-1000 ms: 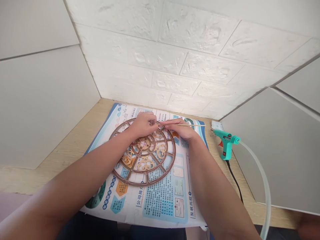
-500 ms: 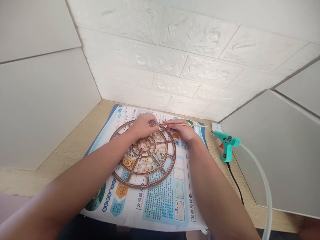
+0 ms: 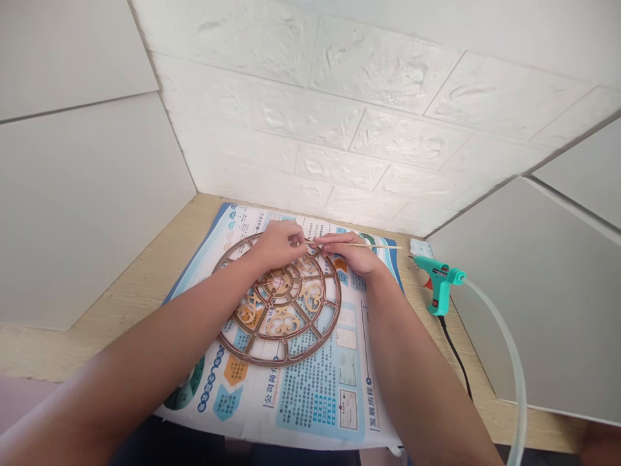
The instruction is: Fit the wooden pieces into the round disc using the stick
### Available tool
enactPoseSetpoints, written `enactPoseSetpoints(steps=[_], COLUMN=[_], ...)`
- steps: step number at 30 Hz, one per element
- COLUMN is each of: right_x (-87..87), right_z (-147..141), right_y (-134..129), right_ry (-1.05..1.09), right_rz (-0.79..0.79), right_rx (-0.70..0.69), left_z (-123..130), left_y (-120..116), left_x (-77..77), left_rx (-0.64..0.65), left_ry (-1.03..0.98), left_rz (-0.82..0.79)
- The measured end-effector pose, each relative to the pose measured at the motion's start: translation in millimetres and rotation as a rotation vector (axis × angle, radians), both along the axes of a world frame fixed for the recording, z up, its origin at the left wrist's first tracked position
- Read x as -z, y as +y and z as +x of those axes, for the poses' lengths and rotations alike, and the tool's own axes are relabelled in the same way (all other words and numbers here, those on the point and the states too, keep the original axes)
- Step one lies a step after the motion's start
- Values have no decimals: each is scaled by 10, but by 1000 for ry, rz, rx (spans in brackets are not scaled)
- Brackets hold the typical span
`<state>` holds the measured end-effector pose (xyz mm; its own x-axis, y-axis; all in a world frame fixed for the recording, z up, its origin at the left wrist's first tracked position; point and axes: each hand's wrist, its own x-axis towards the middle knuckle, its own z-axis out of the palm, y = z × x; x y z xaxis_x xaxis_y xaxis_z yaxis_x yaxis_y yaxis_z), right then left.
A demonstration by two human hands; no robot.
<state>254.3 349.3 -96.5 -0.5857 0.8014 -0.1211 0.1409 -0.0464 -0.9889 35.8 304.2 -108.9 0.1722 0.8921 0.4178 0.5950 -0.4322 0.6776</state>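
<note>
A round brown openwork wooden wheel lies flat, with spokes, rings and pale scroll-shaped inserts. Thin reddish wire or thread appears to run along its rings. My left hand is over the wheel's far part, its thumb and fingers pinched together. What they pinch is too small to make out. Just to its right, my right hand holds a thin pale wooden stick almost level between thumb and fingers. The stick's left end meets my left fingertips near the far rim.
Under the wheel is a printed sheet with blue and orange graphics. A teal hot glue gun rests at the right on the wooden table, with a black cord and a long clear glue stick. A small white packet lies behind it. White panels and a brick-patterned wall enclose the table.
My right hand and the stick have shifted slightly left, closer to my left fingertips. The left hand and the wheel stay nearly in place.
</note>
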Motion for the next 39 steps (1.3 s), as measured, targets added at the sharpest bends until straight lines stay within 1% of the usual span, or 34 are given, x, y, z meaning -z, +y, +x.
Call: enactPoseSetpoints(steps=[5, 12, 22, 27, 32, 35, 37, 39], right_x=[-33, -32, -8, -12, 18, 41, 40, 25], right_z=[-27, -43, -35, -14, 9, 9, 3, -3], right_y=[0, 4, 16, 3, 18, 49, 60, 56], right_ry=[-34, -59, -26, -4, 52, 106, 134, 121], right_rz=[39, 38, -1, -13, -18, -40, -45, -17], right_rx=[-58, -63, -74, -83, -29, 13, 61, 103], left_z=[-12, -6, -7, -4, -8, -7, -3, 1], left_y=[29, 56, 39, 28, 9, 1, -4, -10], left_x=[41, 46, 35, 10, -35, -56, -73, -93], left_rx=[6, 3, 20, 15, -4, -50, -65, -70], left_ry=[7, 2, 26, -12, 15, 83, 145, 226], left_rz=[-16, -1, 37, -10, -72, -103, -99, -77])
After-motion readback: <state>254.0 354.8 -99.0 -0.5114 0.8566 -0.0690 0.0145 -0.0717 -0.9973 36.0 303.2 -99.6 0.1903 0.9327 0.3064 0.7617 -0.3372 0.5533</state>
